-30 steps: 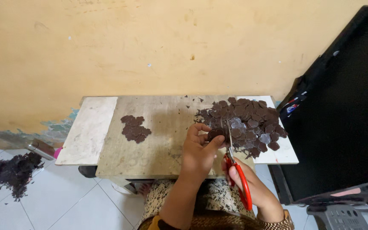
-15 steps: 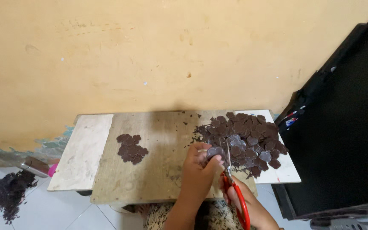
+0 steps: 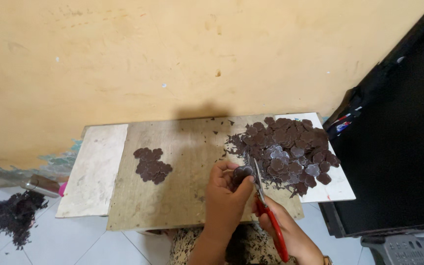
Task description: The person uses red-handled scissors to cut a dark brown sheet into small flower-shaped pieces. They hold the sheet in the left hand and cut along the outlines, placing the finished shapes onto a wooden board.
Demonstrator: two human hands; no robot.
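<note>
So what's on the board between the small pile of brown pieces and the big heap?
Bare wooden board between small pile and big heap, apart from dark trimmings near the heap, in the head view.

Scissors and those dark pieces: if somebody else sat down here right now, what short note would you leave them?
Left hand: pinches one dark brown flower-shaped piece.
Right hand: grips the red-handled scissors, blades at that piece's edge.
Right of the hands: a big heap of dark brown pieces, offcuts scattered around it.
Left: a small pile of like pieces on the worn wooden board.
Done: apparently the small pile.
Left: apparently the big heap.
</note>
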